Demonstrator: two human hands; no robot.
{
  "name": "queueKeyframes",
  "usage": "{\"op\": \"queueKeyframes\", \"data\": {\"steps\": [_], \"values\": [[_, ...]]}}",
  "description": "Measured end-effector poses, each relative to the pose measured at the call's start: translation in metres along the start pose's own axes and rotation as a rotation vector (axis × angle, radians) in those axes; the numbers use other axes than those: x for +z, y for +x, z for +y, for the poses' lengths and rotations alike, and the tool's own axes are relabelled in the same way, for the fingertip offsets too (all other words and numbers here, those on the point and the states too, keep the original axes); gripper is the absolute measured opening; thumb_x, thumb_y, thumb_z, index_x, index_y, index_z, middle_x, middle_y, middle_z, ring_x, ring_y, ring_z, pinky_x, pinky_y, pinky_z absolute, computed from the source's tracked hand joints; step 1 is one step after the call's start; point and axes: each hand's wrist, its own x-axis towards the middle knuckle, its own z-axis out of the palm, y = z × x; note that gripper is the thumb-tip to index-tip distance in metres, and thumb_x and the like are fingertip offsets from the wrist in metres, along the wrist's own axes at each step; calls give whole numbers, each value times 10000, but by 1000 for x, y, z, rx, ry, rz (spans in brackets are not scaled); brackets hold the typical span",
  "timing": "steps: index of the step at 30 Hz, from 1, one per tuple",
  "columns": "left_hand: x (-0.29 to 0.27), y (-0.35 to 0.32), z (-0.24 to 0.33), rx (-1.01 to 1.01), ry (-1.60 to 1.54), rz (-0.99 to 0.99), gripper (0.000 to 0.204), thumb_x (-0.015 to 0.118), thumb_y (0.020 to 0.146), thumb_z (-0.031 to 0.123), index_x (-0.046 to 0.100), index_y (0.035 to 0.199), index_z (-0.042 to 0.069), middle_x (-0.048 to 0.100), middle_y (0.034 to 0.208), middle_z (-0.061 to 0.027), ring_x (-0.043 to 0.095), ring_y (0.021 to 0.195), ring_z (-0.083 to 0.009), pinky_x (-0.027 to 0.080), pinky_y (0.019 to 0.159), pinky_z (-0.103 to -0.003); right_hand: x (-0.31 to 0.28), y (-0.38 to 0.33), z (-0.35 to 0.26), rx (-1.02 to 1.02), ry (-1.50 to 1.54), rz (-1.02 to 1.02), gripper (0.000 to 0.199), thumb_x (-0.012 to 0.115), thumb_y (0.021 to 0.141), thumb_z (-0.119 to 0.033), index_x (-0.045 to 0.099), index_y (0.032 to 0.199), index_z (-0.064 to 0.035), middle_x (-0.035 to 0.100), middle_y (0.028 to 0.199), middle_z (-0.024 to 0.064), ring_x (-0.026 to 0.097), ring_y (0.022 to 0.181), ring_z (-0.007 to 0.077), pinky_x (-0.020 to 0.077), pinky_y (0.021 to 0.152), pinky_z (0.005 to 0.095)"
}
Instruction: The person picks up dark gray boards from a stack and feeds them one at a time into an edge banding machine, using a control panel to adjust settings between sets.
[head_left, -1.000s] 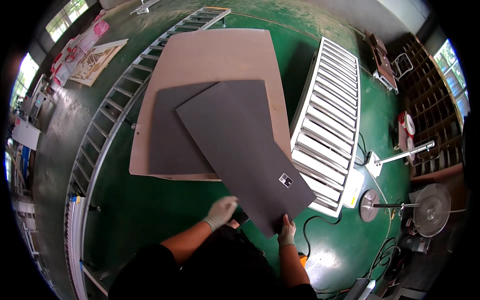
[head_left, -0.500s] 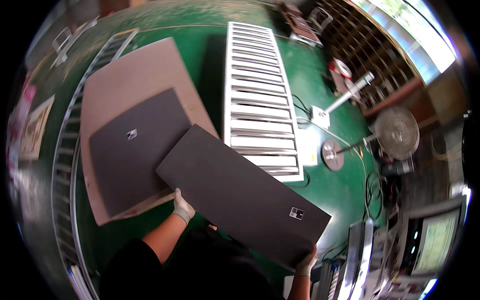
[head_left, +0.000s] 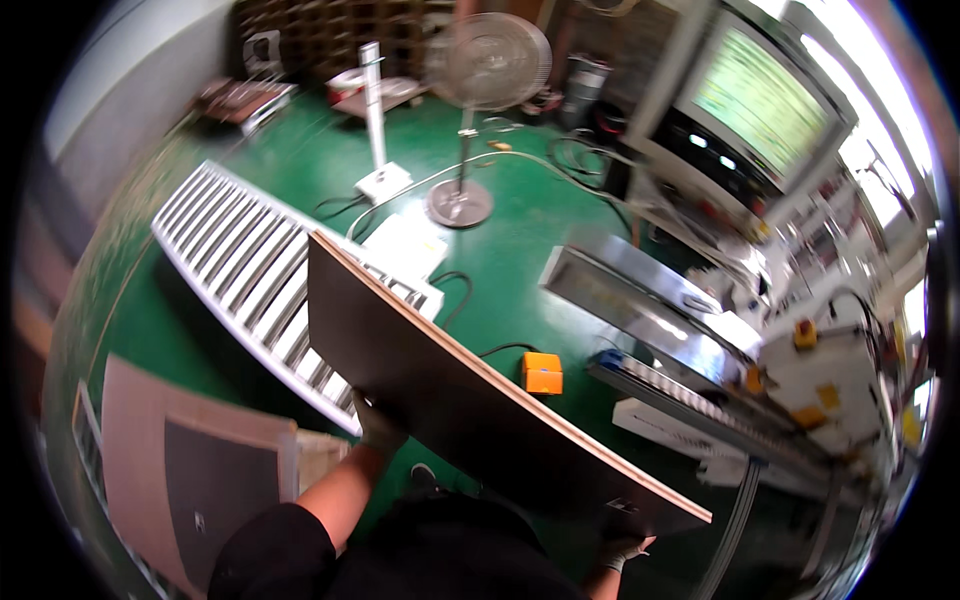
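A long dark board [head_left: 450,400] with a pale wooden edge is held in the air in front of me, tilted so its thin upper edge shows. My left hand [head_left: 380,425], in a light glove, grips it near its left end. At the lower right corner, close to a small label, my right hand [head_left: 627,550], also gloved, is closed on the board; its fingers are partly hidden. Another dark board [head_left: 220,470] lies on a large pinkish-brown sheet [head_left: 135,440] at the lower left. Beyond the held board stretches a white roller conveyor [head_left: 240,250].
A pedestal fan [head_left: 460,203] and a white post on a square base [head_left: 384,182] stand on the green floor. An orange box [head_left: 542,373] sits beyond the board, with cables about. At right are a metal-railed machine [head_left: 640,300] and a monitor [head_left: 765,95].
My view has swung right toward the machine and monitor. The held board has moved away from the stacked one and tipped up, showing its edge. Both hands keep their hold.
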Motion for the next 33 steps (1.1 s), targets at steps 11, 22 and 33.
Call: {"op": "queueKeyframes", "data": {"steps": [11,22,33], "values": [[101,55,-203,-382,458,52,631,284,992,512,398,1421,64,438,1449,-126,405,1336,-328,263,1152,-481,-50,-70,-72,-85,-194,1025,557,423,915,-444,581,1236,-17,612,1216,120,603,1050,301,501,911,410],[115,106,-341,-973,736,-8,354,508,959,261,523,1230,35,569,1291,-130,532,1198,-308,379,1079,-481,-102,-155,-47,-38,198,1122,683,357,927,-557,484,1369,-53,515,1379,101,494,1236,320,375,1060,437],[154,112,-370,-1061,1183,-310,488,512,993,404,439,1346,75,505,1378,-113,485,1275,-302,384,1075,-486,-14,-193,-64,6,230,1079,493,497,923,-438,576,1246,-73,595,1261,86,555,1150,301,429,1000,453]]}}
